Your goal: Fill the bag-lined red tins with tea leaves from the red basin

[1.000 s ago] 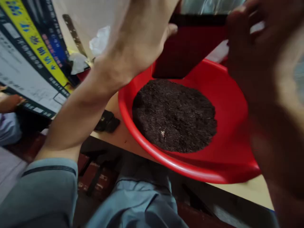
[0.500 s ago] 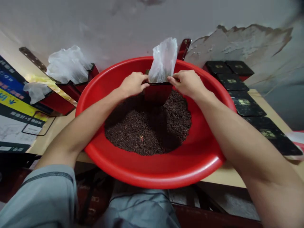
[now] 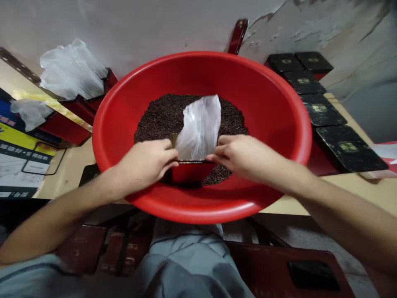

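Red tin (image 3: 188,174): pinching its rim with left hand (image 3: 147,161) and right hand (image 3: 246,155), holding it and its plastic bag (image 3: 200,126) inside red basin (image 3: 192,214).

Interior of the red tin (image 3: 190,174): hidden by the plastic bag (image 3: 200,128) at its mouth. Rim ends: covered by the left hand (image 3: 145,163) and right hand (image 3: 245,155). Labels (image 3: 347,146) on the black-topped tins (image 3: 366,156) (gold on black): too small to read. Printed panel (image 3: 17,169): cut off by the left edge.
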Tool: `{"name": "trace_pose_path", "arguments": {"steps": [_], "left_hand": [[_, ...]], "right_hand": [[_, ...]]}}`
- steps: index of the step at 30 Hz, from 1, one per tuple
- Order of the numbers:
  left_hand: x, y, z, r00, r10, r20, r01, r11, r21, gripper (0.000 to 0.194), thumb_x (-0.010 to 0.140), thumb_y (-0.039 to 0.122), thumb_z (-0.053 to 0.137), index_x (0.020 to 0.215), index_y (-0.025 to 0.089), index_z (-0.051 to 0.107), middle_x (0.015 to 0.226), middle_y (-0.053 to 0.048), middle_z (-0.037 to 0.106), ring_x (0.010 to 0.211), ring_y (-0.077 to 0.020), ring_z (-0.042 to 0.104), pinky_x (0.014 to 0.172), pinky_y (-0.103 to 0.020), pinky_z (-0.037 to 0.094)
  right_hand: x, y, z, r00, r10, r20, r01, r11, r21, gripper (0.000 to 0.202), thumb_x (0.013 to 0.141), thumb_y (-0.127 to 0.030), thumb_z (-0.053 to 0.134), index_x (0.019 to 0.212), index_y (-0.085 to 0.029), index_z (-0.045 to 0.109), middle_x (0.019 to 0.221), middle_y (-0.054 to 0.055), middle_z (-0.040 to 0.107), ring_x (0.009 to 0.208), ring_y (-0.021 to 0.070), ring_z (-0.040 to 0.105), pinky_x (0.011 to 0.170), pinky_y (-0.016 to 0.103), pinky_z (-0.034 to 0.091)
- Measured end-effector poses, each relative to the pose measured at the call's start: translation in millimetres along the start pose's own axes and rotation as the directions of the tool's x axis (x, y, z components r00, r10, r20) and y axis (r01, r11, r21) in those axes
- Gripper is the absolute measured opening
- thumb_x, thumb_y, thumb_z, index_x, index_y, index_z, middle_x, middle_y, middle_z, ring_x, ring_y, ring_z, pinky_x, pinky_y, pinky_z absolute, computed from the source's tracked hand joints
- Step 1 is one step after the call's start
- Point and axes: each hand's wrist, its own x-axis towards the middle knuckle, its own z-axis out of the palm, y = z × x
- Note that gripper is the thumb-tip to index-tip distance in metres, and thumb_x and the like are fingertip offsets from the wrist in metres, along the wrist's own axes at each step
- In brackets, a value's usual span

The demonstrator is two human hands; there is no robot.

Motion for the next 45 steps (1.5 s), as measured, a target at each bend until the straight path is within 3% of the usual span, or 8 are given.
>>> {"name": "trace_pose_path", "arguments": {"steps": [4, 10, 15, 21, 26, 34, 40, 45], "left_hand": [[-20.4, -8.7, 10.8, 0.995, 0.102, -0.006, -0.099, 0.950, -0.295, 0.024, 0.099, 0.029, 0.059, 0.107, 0.023, 0.080, 0.104, -0.006, 0.075, 0.090, -0.0209, 0.071, 0.077, -0.029, 0.051], [-15.4, -20.2, -38.3, 0.857, -0.155, -0.492, -0.150, 0.838, -0.525, 0.033, 0.099, 0.041, 0.053, 0.119, 0.026, 0.075, 0.119, -0.005, 0.073, 0.093, -0.0171, 0.069, 0.087, -0.029, 0.053], [18.9, -4.2, -43.2, 0.958, -0.075, -0.278, -0.080, 0.858, -0.507, 0.035, 0.100, 0.036, 0.051, 0.086, 0.018, 0.078, 0.084, -0.005, 0.076, 0.080, -0.0175, 0.070, 0.078, -0.028, 0.053], [0.4, -10.2, -26.3, 0.941, -0.236, -0.244, -0.017, 0.685, -0.728, 0.019, 0.084, 0.034, 0.075, 0.090, 0.016, 0.077, 0.074, -0.003, 0.074, 0.055, -0.0123, 0.063, 0.057, -0.025, 0.051], [-13.2, -22.2, -18.0, 0.925, -0.247, -0.290, 0.038, 0.818, -0.573, 0.036, 0.085, 0.023, 0.067, 0.119, 0.022, 0.079, 0.105, -0.006, 0.077, 0.082, -0.0184, 0.072, 0.077, -0.029, 0.058], [8.8, -1.2, 1.6, 0.992, -0.129, -0.004, 0.128, 0.984, -0.123, 0.045, 0.089, 0.011, 0.055, 0.132, 0.012, 0.067, 0.122, -0.017, 0.068, 0.102, -0.0270, 0.073, 0.081, -0.031, 0.056], [24.5, -14.2, 16.9, 0.991, -0.117, -0.060, 0.093, 0.944, -0.315, 0.051, 0.079, 0.010, 0.064, 0.130, 0.014, 0.068, 0.116, -0.014, 0.074, 0.101, -0.0246, 0.073, 0.083, -0.027, 0.056], [30.3, -23.6, 12.9, 0.967, -0.193, 0.164, 0.253, 0.779, -0.574, 0.075, 0.071, 0.009, 0.066, 0.145, 0.015, 0.054, 0.115, -0.009, 0.076, 0.072, -0.0174, 0.071, 0.055, -0.022, 0.052]], "right_hand": [[-21.0, -20.2, 6.5, 0.998, 0.037, 0.056, -0.035, 0.998, -0.043, 0.037, 0.102, -0.043, 0.055, 0.081, -0.022, 0.079, 0.083, 0.006, 0.070, 0.064, 0.0144, 0.060, 0.056, 0.030, 0.028], [3.1, -36.8, -52.7, 0.914, 0.231, -0.334, -0.239, 0.971, 0.017, 0.048, 0.105, -0.056, 0.040, 0.126, -0.026, 0.071, 0.087, 0.007, 0.074, 0.074, 0.0224, 0.065, 0.063, 0.031, 0.038], [29.4, -33.7, -64.5, 0.922, 0.308, -0.236, -0.310, 0.950, 0.027, 0.062, 0.106, -0.057, 0.034, 0.079, -0.019, 0.075, 0.072, 0.010, 0.068, 0.066, 0.0209, 0.062, 0.062, 0.032, 0.039], [-4.0, -25.0, -52.2, 0.898, 0.365, -0.244, -0.365, 0.930, 0.047, 0.047, 0.097, -0.044, 0.058, 0.058, -0.021, 0.066, 0.061, 0.006, 0.064, 0.056, 0.0168, 0.056, 0.059, 0.033, 0.038], [-22.3, -19.8, -50.6, 0.961, 0.226, -0.157, -0.223, 0.974, 0.039, 0.010, 0.081, -0.024, 0.070, 0.082, -0.022, 0.080, 0.084, 0.005, 0.073, 0.071, 0.0172, 0.066, 0.068, 0.030, 0.048], [2.8, -23.9, -11.9, 0.977, 0.161, 0.140, -0.154, 0.986, -0.056, 0.061, 0.076, -0.013, 0.066, 0.138, -0.010, 0.064, 0.113, 0.018, 0.070, 0.089, 0.0245, 0.070, 0.074, 0.030, 0.052], [13.5, -12.0, 5.8, 0.982, 0.148, 0.118, -0.161, 0.980, 0.116, 0.080, 0.068, -0.010, 0.070, 0.146, -0.008, 0.054, 0.125, 0.019, 0.070, 0.107, 0.0278, 0.070, 0.087, 0.030, 0.055], [12.5, -10.3, 6.6, 0.986, 0.149, 0.072, -0.160, 0.966, 0.204, 0.083, 0.065, -0.011, 0.074, 0.146, -0.012, 0.056, 0.118, 0.014, 0.074, 0.098, 0.0265, 0.072, 0.080, 0.029, 0.054]]}}
